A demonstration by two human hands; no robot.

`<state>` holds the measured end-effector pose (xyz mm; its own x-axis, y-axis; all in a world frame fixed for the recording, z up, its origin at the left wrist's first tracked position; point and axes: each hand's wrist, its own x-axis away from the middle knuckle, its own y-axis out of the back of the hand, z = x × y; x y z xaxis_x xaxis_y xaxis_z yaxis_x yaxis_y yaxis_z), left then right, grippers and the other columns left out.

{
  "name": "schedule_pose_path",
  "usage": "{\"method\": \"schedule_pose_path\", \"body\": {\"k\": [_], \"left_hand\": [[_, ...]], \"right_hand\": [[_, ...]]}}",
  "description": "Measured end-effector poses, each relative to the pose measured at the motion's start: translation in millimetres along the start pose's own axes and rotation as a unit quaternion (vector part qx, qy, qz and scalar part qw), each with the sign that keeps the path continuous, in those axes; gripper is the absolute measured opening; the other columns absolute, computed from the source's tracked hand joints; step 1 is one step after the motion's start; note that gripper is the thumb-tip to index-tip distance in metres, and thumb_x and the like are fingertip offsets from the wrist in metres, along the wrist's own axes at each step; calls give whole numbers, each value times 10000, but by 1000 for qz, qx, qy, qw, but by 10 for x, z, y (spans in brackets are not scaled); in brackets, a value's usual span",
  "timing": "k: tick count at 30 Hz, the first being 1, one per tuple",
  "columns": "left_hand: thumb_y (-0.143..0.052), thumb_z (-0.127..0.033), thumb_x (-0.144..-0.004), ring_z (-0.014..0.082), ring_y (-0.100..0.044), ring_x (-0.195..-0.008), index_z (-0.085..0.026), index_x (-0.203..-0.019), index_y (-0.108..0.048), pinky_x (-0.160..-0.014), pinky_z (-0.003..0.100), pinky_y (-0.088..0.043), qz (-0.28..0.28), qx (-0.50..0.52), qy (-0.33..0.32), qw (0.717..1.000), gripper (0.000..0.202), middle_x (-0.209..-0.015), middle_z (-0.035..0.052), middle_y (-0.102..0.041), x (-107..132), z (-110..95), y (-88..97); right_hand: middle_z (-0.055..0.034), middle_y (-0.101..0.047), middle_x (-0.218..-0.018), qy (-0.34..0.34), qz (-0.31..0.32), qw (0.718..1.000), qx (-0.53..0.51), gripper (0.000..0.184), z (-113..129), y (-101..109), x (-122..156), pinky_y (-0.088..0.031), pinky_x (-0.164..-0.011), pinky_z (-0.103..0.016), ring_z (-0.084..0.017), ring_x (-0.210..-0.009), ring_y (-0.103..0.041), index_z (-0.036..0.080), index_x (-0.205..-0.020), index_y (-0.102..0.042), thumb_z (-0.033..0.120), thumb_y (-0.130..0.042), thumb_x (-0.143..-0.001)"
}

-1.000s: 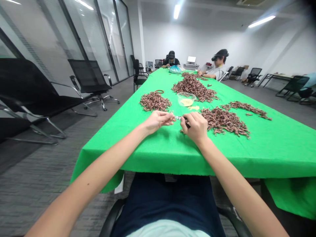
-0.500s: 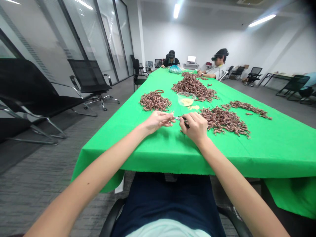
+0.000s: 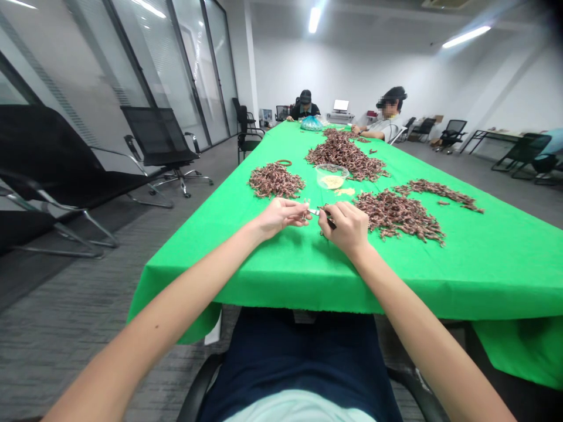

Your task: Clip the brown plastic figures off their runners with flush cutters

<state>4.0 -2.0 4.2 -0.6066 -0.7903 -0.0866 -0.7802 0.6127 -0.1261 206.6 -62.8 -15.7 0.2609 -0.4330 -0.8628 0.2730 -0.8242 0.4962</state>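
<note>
My right hand (image 3: 347, 225) is closed around a small dark-handled tool (image 3: 314, 211) with a bright metal end; its exact kind does not show. That metal end points left and reaches the fingertips of my left hand (image 3: 285, 215). The left thumb and fingers pinch something small and pale, too tiny to name. Both hands are just above the green tablecloth (image 3: 272, 264). Right beside my right hand lies a heap of small brown, twisted dried pieces (image 3: 398, 214). A smaller heap of the same pieces (image 3: 275, 180) sits beyond my left hand.
Past my hands stands a clear plastic bowl (image 3: 323, 169) with pale bits inside, and more pale bits (image 3: 345, 191) lie beside it. Farther off are a large brown heap (image 3: 345, 155), a brown ring (image 3: 284, 162) and a blue bag (image 3: 311, 123). Two people sit at the far end.
The tool's metal end has shifted slightly at my left fingertips. Both hands stay almost in the same place.
</note>
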Motion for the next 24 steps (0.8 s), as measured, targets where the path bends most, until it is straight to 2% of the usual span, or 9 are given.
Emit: {"method": "schedule_pose_path", "body": {"k": [7, 14, 24], "left_hand": [[-883, -309, -701, 201, -741, -782, -104, -934, -789, -778, 323, -574, 9, -10, -30, 999, 324, -899, 114, -781, 16, -31, -13], [-937, -172, -555, 220, -719, -848, -114, -931, -787, -813, 365, -557, 3, 0, -57, 998, 409, -954, 113, -775, 8, -21, -24], [-886, -170, -631, 189, -677, -922, -150, -1031, -783, -944, 373, -476, -36, 37, -113, 992, 413, -941, 77, -755, -53, 21, 21]], "right_hand": [[-29, -651, -636, -46, 3, 999, -16, 332, 11, -31, 13, -325, -577, -296, -153, -617, -575, 199, -727, -650, 358, -486, -968], [-38, -689, -684, -70, 6, 997, -41, 305, 4, -33, 7, -357, -593, -287, -157, -647, -616, 197, -771, -674, 363, -501, -960], [-37, -693, -700, -103, -4, 992, -70, 280, 25, -13, -11, -395, -608, -277, -151, -622, -600, 199, -781, -675, 345, -502, -946]]}}
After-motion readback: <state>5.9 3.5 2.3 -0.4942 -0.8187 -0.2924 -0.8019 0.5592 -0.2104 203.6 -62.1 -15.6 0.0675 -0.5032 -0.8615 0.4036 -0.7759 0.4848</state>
